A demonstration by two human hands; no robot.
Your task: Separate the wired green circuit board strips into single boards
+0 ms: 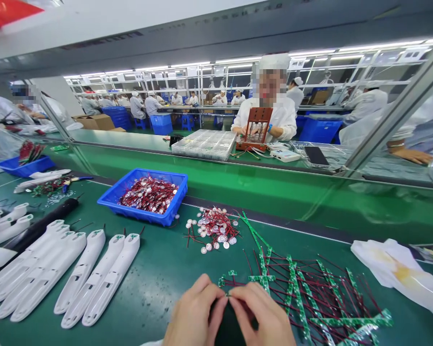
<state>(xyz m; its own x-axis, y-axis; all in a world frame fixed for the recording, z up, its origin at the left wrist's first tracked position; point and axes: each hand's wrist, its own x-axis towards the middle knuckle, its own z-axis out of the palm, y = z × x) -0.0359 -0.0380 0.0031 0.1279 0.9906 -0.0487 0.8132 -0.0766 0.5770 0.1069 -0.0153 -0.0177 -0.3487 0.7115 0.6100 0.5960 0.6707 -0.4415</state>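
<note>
My left hand and my right hand meet at the bottom middle, thumbs and forefingers pinched tip to tip. Between the fingertips shows a bit of a small green circuit board, mostly hidden by the fingers. Just beyond them are small loose green board pieces. Beside my right hand spreads a pile of green circuit board strips with dark red wires attached. Farther up lies a heap of round silvery discs with red wires.
A blue tray holds many more wired discs. White plastic housings lie in a row at left, near a black tool. A stained white cloth lies at right. Across the green divider sits a co-worker behind a brown fixture.
</note>
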